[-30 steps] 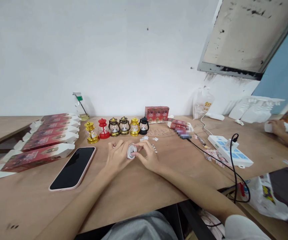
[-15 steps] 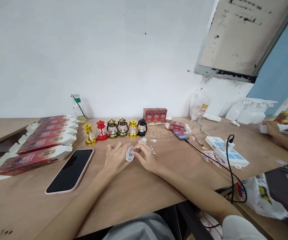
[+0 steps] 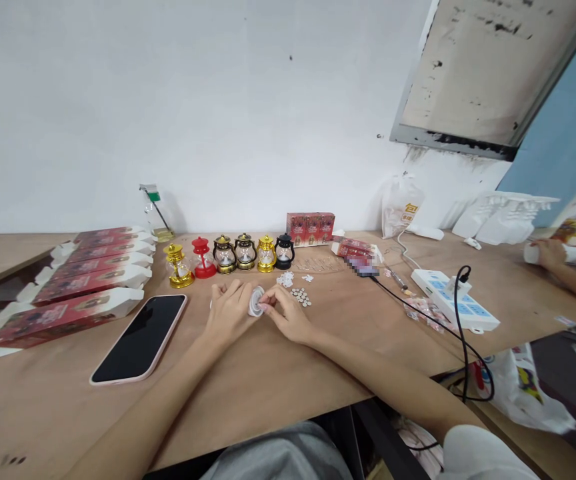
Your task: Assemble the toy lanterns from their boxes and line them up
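Note:
My left hand [image 3: 229,308] is wrapped around a small white round plastic piece [image 3: 256,301], its open face turned toward my right hand [image 3: 287,313]. My right thumb and fingertips are pinched together at that face; whatever they hold is too small to make out. Just right of my right hand lie several silvery button cells [image 3: 301,297]. Small white plastic bits [image 3: 285,279] lie behind them. Beyond my hands stands a row of little lanterns, among them a red lantern [image 3: 202,257], a gold lantern [image 3: 178,267] and a black lantern [image 3: 284,252].
Left of my arms lie a phone [image 3: 141,339] and several open red boxes [image 3: 68,317]. A red box [image 3: 311,229] stands by the wall. At right are a power strip [image 3: 455,300] with a black cable [image 3: 418,310] and a white bag [image 3: 402,207]. Another person's hands [image 3: 551,255] work far right.
My right hand has shifted slightly left and down, keeping its fingertips at the white piece's face. More of the button cells shows beside it. The left hand keeps its hold.

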A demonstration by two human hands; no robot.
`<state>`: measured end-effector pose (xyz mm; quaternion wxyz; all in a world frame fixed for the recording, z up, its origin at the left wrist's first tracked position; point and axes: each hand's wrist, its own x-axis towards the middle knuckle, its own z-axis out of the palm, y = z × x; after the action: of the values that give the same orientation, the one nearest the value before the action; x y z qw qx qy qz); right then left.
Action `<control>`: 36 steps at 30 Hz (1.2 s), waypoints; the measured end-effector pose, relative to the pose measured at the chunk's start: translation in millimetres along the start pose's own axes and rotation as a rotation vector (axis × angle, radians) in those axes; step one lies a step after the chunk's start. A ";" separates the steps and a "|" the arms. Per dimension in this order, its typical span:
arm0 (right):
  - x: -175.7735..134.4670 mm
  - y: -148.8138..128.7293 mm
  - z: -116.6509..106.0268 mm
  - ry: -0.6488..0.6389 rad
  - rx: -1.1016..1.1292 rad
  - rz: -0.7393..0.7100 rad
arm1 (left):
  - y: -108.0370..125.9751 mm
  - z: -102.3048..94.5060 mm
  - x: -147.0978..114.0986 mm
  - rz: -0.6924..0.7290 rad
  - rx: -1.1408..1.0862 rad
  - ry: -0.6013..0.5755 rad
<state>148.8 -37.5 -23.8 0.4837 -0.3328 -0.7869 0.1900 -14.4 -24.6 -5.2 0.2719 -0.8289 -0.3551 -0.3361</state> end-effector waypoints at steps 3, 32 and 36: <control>-0.8 -0.5 1.4 0.063 0.017 0.018 | 1.2 -0.5 0.3 -0.016 -0.006 0.010; 0.2 2.6 -0.1 -0.073 0.036 0.154 | 2.9 3.9 -4.7 0.078 -0.055 -0.043; 1.0 0.1 -2.7 -0.119 0.041 0.111 | 2.9 4.5 -5.1 0.066 -0.078 -0.088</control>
<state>150.9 -36.8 -22.0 0.4316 -0.3543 -0.7904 0.2519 -13.1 -25.3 -12.5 0.2343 -0.8642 -0.3255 -0.3039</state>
